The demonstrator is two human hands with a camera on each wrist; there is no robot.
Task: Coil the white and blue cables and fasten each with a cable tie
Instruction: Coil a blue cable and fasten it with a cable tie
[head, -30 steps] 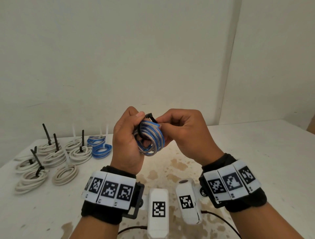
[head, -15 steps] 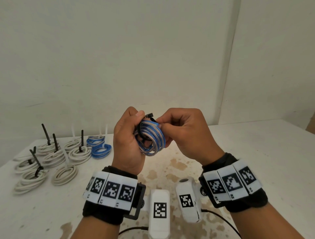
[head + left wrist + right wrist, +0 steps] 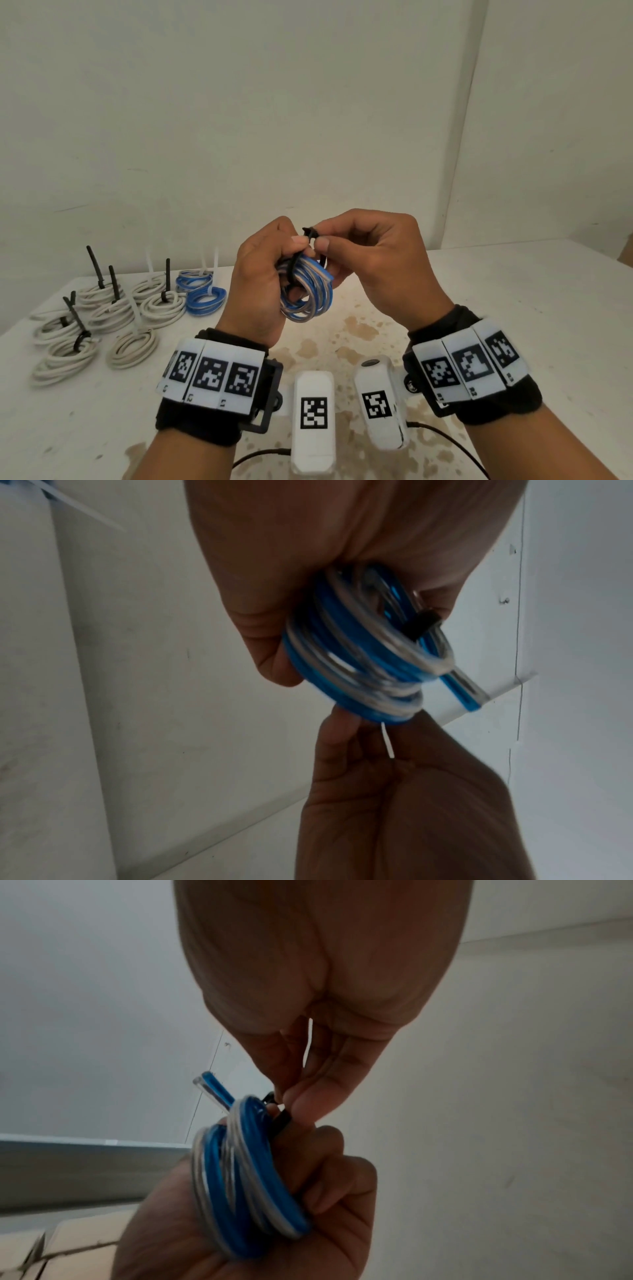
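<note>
Holding the blue coil (image 3: 310,294) above the worktop (image 3: 496,308), my left hand (image 3: 260,284) wraps it in a closed grip; my right hand (image 3: 373,260) pinches the black cable tie (image 3: 310,234). Tied coils (image 3: 113,315) lie far left, bare surface right. Only the right wrist view shows the loose cable end (image 3: 212,1088).

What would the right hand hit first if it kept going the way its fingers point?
Probably the left hand. The right hand points leftward, pinching the black tie on the blue coil, and the left thumb sits just past that pinch.
</note>
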